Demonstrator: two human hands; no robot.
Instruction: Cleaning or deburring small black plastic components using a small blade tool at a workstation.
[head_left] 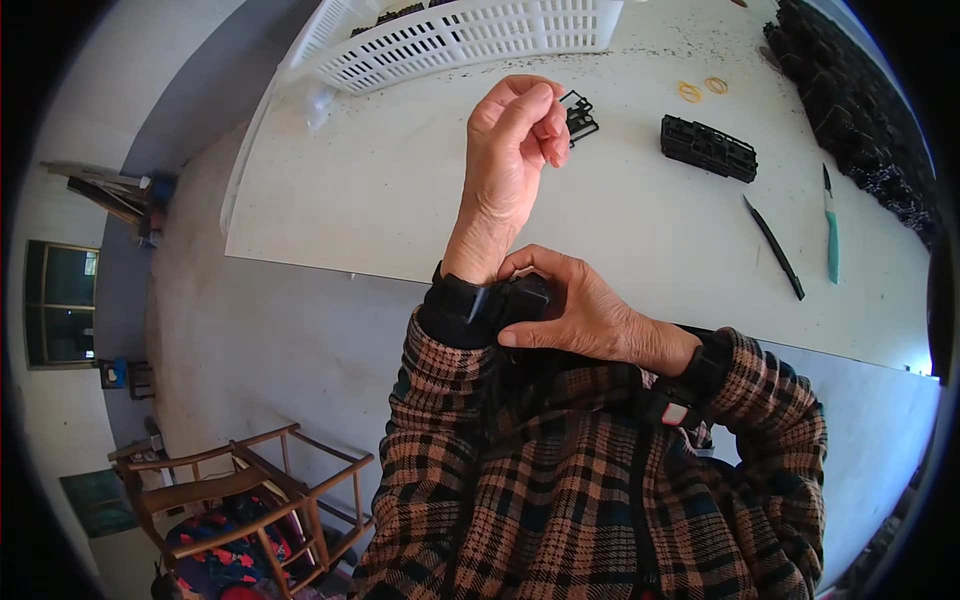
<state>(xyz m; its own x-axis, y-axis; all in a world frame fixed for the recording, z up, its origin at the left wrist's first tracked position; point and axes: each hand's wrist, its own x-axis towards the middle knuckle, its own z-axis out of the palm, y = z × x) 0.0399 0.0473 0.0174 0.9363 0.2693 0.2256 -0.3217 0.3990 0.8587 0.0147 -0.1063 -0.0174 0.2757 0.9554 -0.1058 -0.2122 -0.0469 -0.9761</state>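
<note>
I seem to be in a workshop: my white worktop (350, 195) carries a slatted basket (480, 42), a black moulded part (708, 149), a teal-handled knife (833, 245) and piled dark pieces (850, 110).

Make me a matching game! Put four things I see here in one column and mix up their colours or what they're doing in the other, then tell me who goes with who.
Column one
1. right hand
2. basket
3. rubber bands
4. knife

Column two
A. yellow, near the black block
B. has a teal handle
C. touching the black wrist device
D. white, with slotted sides

Right pairs: 1-C, 2-D, 3-A, 4-B
</note>
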